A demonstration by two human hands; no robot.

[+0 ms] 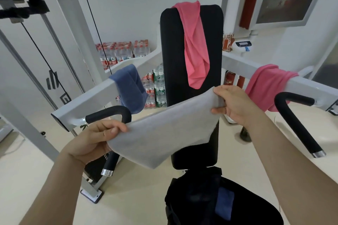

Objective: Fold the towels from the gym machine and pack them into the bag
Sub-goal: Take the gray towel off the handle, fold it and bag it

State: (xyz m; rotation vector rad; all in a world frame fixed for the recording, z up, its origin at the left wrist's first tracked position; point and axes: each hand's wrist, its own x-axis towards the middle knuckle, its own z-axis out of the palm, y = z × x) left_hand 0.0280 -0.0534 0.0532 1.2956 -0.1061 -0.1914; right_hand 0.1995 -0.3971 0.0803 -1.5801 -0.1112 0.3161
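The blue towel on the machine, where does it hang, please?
Head view, left: the blue towel drapes over the white arm, left of the black backrest.

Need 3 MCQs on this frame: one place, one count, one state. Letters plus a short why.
1. Where does the blue towel on the machine hang?
A) on a black handle
B) over the left bar
C) on the floor

2. How many pink towels hang on the machine?
A) one
B) two
C) three

3. The grey towel is:
A) lying on the floor
B) draped on a handle
C) held up by both hands

Answers:
1 B: it drapes over the white left bar.
2 B: one hangs down the black backrest, and one lies over the right bar.
3 C: the left hand and right hand each pinch an edge, with the cloth spread in the air between them.
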